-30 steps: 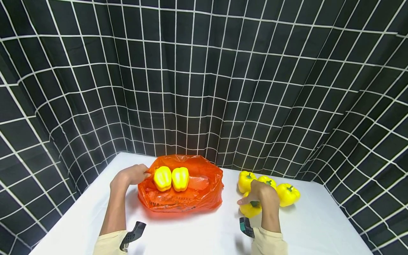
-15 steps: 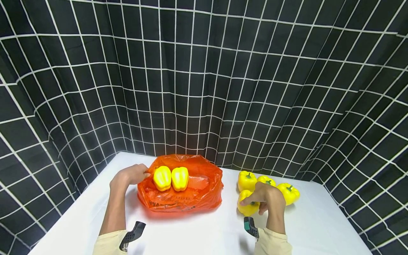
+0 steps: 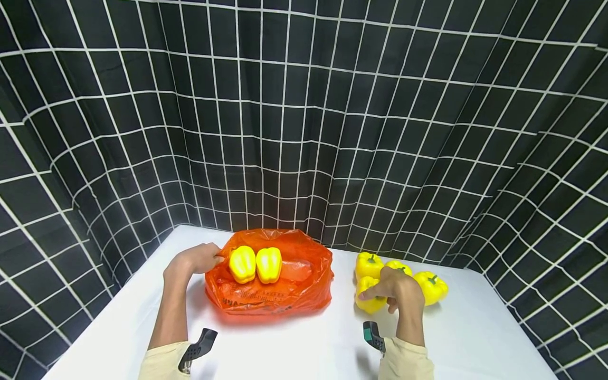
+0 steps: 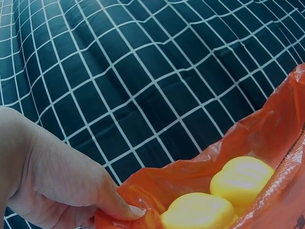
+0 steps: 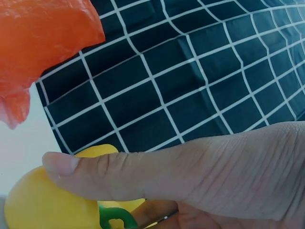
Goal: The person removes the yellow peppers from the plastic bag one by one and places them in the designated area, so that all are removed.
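Note:
On the left, my left hand (image 3: 196, 260) pinches the rim of an orange-red plastic bag (image 3: 304, 298), thumb over the edge in the left wrist view. The bag lies with its mouth open. Two yellow bell peppers (image 3: 243, 265) (image 3: 268, 265) rest inside it. My right hand (image 3: 402, 290) holds another yellow bell pepper (image 3: 368, 305) on the right. In the right wrist view, its thumb (image 5: 100, 174) lies across this pepper, beside the green stem (image 5: 116, 214). The other fingers are mostly hidden behind the thumb and palm.
Several more yellow peppers stand close behind and beside the right hand: one at the back left (image 3: 368, 264), one partly covered (image 3: 398, 267), one at the right (image 3: 429, 288). A black curtain with a white grid (image 3: 304, 132) surrounds the white table (image 3: 304, 348).
The pepper under my right hand has shifted away from me, with that hand. The hand first moved slightly right, its thumb coming across the pepper. My left hand and the bag stay put.

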Demonstrator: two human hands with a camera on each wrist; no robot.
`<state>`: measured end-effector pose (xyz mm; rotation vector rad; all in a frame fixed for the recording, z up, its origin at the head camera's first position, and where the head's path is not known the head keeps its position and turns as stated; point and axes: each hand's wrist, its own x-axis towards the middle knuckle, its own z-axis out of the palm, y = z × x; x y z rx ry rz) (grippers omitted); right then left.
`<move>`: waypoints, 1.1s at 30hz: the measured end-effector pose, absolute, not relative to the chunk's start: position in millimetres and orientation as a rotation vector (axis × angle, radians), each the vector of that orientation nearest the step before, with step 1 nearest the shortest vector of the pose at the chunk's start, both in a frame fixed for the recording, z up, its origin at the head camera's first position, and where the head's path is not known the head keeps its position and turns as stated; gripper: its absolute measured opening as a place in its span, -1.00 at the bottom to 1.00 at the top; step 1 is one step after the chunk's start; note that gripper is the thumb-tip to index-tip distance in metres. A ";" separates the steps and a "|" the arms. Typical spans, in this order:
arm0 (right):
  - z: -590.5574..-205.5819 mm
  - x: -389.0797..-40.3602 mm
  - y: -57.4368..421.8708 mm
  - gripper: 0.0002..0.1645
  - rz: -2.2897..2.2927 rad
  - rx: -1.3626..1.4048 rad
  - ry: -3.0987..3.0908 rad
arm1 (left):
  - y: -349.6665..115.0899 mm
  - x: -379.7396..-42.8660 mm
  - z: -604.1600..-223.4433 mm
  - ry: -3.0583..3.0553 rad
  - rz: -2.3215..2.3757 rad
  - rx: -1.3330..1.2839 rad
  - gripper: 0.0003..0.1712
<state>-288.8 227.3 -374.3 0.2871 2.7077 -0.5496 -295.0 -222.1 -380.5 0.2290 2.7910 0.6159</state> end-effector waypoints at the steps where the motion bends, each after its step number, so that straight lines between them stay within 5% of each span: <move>1: -374.6 -289.2 227.4 -0.12 -0.546 0.285 2.709 | -222.1 -294.8 -380.1 2.791 0.616 0.228 -0.74; 23: -355.6 -281.4 228.4 -0.13 -0.465 0.151 2.767 | -223.1 -292.7 -381.1 2.780 0.647 0.169 -0.74; 33: -332.5 -271.0 206.5 -0.14 -0.578 -0.282 2.931 | -223.0 -293.0 -380.8 2.777 0.647 0.181 -0.72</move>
